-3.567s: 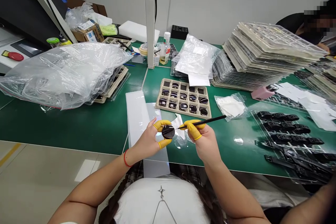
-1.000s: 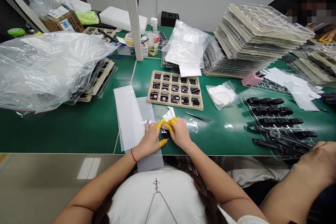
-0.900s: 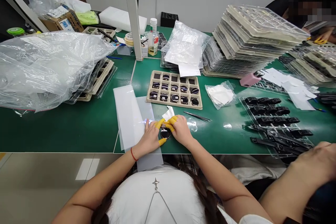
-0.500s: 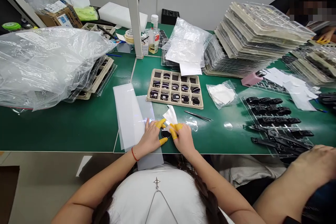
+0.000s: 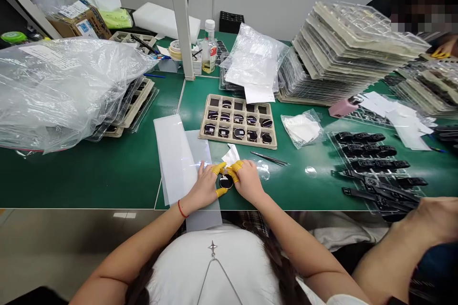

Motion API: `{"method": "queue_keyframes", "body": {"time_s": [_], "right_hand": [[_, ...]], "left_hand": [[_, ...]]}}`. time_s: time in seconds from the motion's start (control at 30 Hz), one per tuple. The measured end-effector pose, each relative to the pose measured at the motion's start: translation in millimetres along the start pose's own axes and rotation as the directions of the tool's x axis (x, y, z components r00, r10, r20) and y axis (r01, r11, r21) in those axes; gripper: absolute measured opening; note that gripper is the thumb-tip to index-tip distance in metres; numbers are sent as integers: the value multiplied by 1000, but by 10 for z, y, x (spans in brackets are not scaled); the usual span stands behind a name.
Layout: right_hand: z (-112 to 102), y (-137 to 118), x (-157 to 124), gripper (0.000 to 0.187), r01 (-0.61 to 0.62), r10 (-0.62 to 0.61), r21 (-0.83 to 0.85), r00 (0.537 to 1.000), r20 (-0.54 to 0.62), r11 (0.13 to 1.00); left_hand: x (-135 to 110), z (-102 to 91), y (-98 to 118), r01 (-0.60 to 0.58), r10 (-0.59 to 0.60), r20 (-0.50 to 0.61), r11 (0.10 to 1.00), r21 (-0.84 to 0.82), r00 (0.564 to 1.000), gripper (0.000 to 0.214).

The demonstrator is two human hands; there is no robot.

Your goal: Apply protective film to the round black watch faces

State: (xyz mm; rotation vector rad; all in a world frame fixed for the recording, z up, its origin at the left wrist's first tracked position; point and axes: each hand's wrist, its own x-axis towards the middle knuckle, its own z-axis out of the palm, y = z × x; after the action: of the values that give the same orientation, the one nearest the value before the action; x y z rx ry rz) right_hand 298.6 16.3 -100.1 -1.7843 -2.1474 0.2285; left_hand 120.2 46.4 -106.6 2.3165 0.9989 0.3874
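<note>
head view: the left hand (image 5: 205,188) curls around the black disc (image 5: 226,181), thumb and forefinger gripping its edge as it lies on the green table (image 5: 300,181). the right hand (image 5: 246,182) pinches the white cloth (image 5: 231,154) at the disc's far edge, its fingertips close to the left forefinger. yellow finger cots (image 5: 221,192) cover the working fingertips of both hands.

just beyond both hands is the beige tray (image 5: 205,121), holding more black discs; several in its nearest row carry small pale stickers (image 5: 223,132), too tiny to read. the tweezers (image 5: 270,158) lie just beyond the right hand, with faint marks on the shank that can't be made out.

white sheets (image 5: 173,157) lie beside the left hand. farther off on that side, the big clear bag (image 5: 89,90) bears a white bag label (image 5: 50,55) with several lines of print, too small to read. beyond the bag, the carton (image 5: 100,21) has a blue-and-white label (image 5: 86,28), also illegible. well beyond the hands, the glass bottle (image 5: 208,45) wears a red-and-white label (image 5: 213,55), its lettering blurred.
</note>
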Motion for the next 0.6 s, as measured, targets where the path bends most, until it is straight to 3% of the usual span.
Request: {"method": "queue_keyframes", "body": {"time_s": [0.13, 0.23, 0.33, 0.4, 0.6], "right_hand": [[-93, 135, 73, 15, -4, -3, 142, 999, 51, 990], [-228, 159, 67, 15, 85, -112, 241, 989, 99, 967], [-263, 112, 138, 11, 235, -259, 137, 947, 192, 962], [-222, 73, 236, 12, 285, -285, 35, 930, 234, 958], [-155, 63, 353, 18, 315, -300, -61, 937, 178, 947]], "left_hand": [[9, -24, -1, -2, 2, 8, 1000, -17, 1000, 63], [5, -24, -26, -11, 11, 9, 999, -37, 1000, 69], [13, -27, -58, -17, 19, 39, 998, -53, 999, 72], [24, -28, -75, -10, 13, 57, 998, -55, 998, 70], [41, -20, -74, 5, -4, 21, 999, -45, 1000, 67]]}}
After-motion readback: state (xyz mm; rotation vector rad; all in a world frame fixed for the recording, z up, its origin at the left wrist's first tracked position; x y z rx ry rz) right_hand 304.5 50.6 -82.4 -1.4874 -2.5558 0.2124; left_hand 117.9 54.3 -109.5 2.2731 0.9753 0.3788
